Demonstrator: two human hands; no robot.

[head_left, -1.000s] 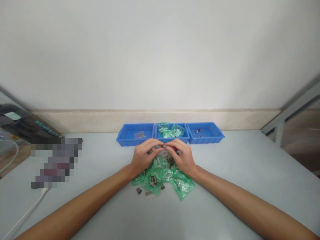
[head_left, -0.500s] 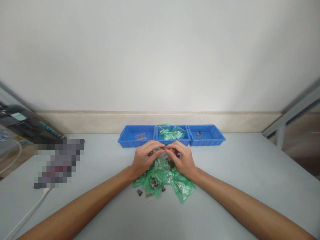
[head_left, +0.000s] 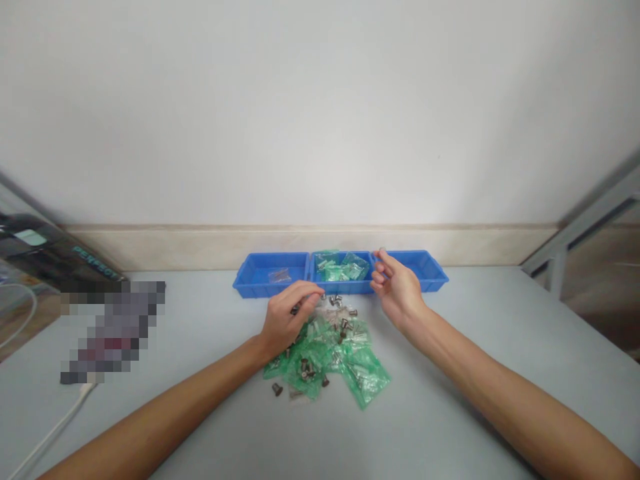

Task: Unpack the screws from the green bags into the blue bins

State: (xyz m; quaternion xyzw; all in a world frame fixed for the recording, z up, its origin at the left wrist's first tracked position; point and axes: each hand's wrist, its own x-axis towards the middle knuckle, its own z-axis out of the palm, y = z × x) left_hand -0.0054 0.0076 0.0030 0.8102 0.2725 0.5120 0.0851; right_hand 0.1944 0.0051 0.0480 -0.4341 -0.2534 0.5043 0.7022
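My left hand (head_left: pixel 287 319) rests on the far edge of a pile of small green plastic bags (head_left: pixel 327 357). Its fingers are pinched together on something I cannot make out. Several loose metal screws (head_left: pixel 339 304) lie just right of its fingertips. My right hand (head_left: pixel 396 288) hovers at the near left corner of the right blue tray (head_left: pixel 431 272), fingers curled and pressed together; what they hold is hidden. The middle blue tray (head_left: pixel 350 287) holds green bags. A single clear bag lies in the left blue tray (head_left: pixel 253 279).
A dark box (head_left: pixel 47 257) leans at the far left beside a blurred-out patch. A white cable (head_left: pixel 55 427) runs along the table's left side. A grey metal frame (head_left: pixel 580 233) stands at the right. The wall is close behind the trays.
My hands were joined over the pile, pinching one item together. My right hand has since lifted away to the right, towards the right tray. Loose screws now show where it was.
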